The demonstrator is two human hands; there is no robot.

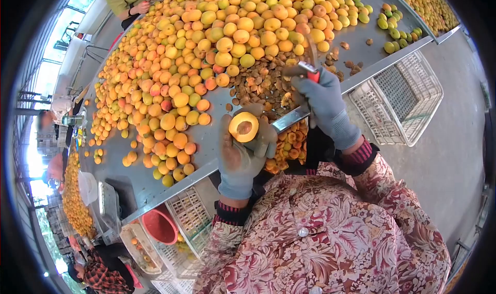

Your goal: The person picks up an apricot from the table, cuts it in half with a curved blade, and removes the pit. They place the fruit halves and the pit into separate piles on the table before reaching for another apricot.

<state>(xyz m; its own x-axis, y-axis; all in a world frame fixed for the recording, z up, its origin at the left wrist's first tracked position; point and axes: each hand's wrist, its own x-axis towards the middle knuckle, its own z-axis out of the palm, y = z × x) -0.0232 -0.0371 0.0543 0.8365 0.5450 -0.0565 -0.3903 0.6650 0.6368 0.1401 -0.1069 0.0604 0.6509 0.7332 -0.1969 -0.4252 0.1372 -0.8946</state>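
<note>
On my gloved left hand (242,149) rests a halved apricot (243,127), its cut face up with a brown pit in the middle. Fingers of that hand curl around the fruit. My gloved right hand (324,97) is closed on a knife (310,70) with a red part at the handle, its blade pointing up over the table. Brown pits (263,87) lie in a heap between and beyond my hands. Below the table edge, between my wrists, opened apricot halves (289,145) are piled up.
Whole apricots (170,82) cover much of the metal table (209,159). White crates (403,95) stand right of the table and below its front edge, beside a red bucket (160,226). Another person's hand (140,8) is at the far edge; more people are at left.
</note>
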